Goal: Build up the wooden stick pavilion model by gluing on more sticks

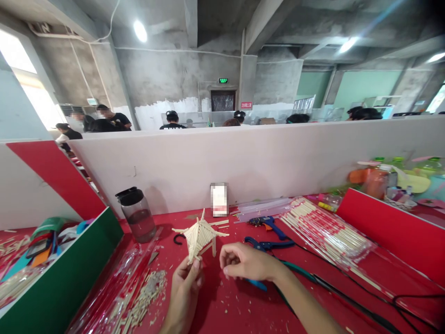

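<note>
My left hand (187, 280) pinches the lower tip of a star-shaped model made of pale wooden sticks (200, 236) between thumb and fingers. The model's sticks point out to several sides, and it is held tilted above the red table (222, 306). Just right of it, apart from the model, is my right hand (243, 262). Its fingers are curled in toward the thumb; whatever they may hold is hidden. Under and behind that hand are blue-handled pliers (267, 244) and a blue glue gun (267, 225).
A dark-lidded bottle (135, 215) and a phone (219, 199) stand by the white partition (194, 162). Bundled wooden sticks (327, 227) lie at right. Cut stick pieces (144, 297) and plastic wrappers are at left. Black cables (368, 283) cross the right side. Green and red dividers flank the table.
</note>
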Motion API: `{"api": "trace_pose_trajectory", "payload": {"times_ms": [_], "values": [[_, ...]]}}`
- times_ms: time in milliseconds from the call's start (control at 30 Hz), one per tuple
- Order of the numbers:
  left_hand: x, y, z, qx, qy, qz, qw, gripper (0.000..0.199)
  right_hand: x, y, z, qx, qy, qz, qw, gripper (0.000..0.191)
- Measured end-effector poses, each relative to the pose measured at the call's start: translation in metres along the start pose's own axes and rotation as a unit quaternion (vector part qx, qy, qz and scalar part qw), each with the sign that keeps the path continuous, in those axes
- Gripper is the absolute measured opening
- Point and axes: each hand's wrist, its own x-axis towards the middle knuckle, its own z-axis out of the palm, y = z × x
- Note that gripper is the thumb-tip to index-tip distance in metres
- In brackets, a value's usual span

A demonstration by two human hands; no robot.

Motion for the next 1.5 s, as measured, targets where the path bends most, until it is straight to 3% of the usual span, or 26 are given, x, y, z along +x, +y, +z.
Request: {"api": "trace_pose_trajectory", "payload": {"times_ms": [133,233,367,500,600,800,900,1033,1267,1500], "values": [[0.001,-0.003,-0.005,-0.002,-0.011,0.009,1.0,0.026,-0.009,0.012,-0.029,-0.168,0.073,0.038,0.982,0.014],[0.001,-0.003,-0.006,-0.001,-0.014,0.004,1.0,0.026,-0.013,0.017,-0.035,-0.238,0.108,0.065,0.963,0.008],[0.001,-0.002,-0.005,0.0,-0.012,0.003,1.0,0.028,-0.01,0.024,-0.02,-0.316,0.097,0.098,0.939,0.015],[0.001,-0.001,-0.004,0.002,-0.02,0.007,1.0,0.028,-0.006,0.023,-0.002,-0.373,0.069,0.104,0.92,0.008],[0.0,-0.001,-0.004,0.002,-0.027,0.006,1.0,0.026,-0.007,0.014,0.001,-0.397,0.04,0.088,0.913,0.005],[0.0,-0.002,-0.006,0.001,-0.028,0.002,1.0,0.025,-0.011,0.005,0.002,-0.412,-0.009,0.038,0.911,0.03],[0.0,-0.002,-0.005,-0.002,-0.027,0.005,1.0,0.024,-0.009,0.006,0.007,-0.411,-0.008,0.008,0.912,0.021],[0.0,-0.001,-0.003,0.0,-0.027,0.009,1.0,0.025,-0.007,0.007,0.013,-0.41,0.013,-0.04,0.911,0.03],[0.001,-0.003,-0.004,-0.002,-0.027,0.002,1.0,0.028,-0.004,0.008,0.012,-0.45,0.053,-0.045,0.89,0.034],[0.001,-0.003,-0.005,0.001,-0.026,0.004,1.0,0.028,-0.004,0.008,0.009,-0.458,0.005,-0.032,0.888,0.037]]}}
